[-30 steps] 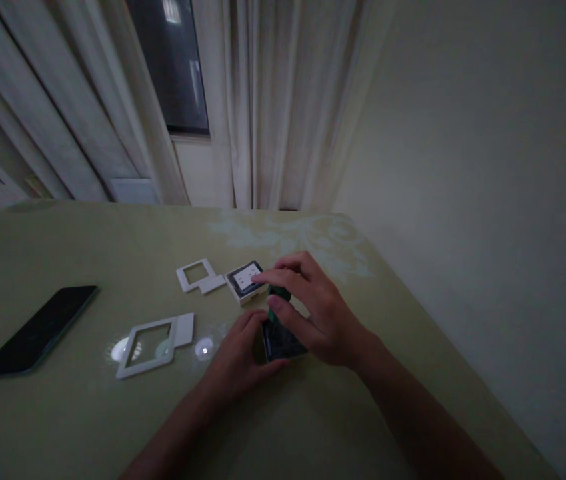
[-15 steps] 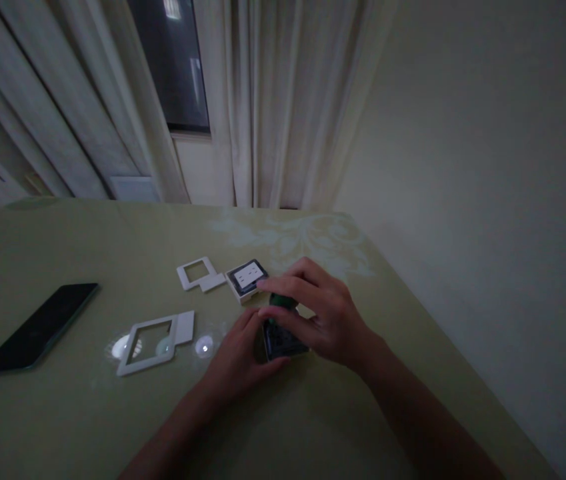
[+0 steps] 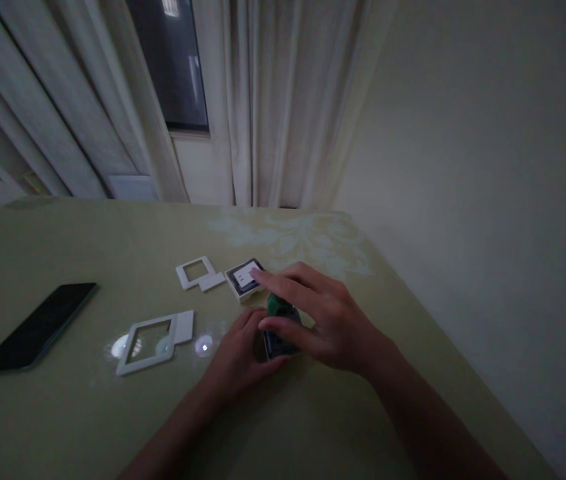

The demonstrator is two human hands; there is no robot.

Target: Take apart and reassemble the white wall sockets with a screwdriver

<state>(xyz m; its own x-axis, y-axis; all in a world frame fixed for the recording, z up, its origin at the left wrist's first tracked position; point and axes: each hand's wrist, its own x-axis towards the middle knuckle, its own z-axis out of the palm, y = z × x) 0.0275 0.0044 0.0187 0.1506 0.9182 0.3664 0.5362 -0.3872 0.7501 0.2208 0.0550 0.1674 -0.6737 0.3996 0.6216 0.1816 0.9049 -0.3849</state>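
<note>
My left hand (image 3: 243, 350) is closed around the side of a dark square wall socket (image 3: 277, 345), thumb along its near edge. Over that piece stands the green handle of a screwdriver (image 3: 279, 306); its tip is hidden. My right hand (image 3: 320, 313) is around this handle in a loose hold, thumb at the near side and index finger stretched out beyond it. Just behind lies a second wall socket (image 3: 243, 275) with a white outlet face and dark border, partly covered by my right fingertip.
Left of the hands lie a white square frame with a tab (image 3: 145, 365) and a smaller white frame (image 3: 187, 285) farther back. A dark phone-like slab (image 3: 37, 328) rests at far left. The table (image 3: 87, 427) meets a wall (image 3: 487, 233) at right; curtains (image 3: 293, 100) hang behind.
The fingers of my right hand have spread, with the index finger lifted off the green handle, so more of it shows. My left hand stays on the socket.
</note>
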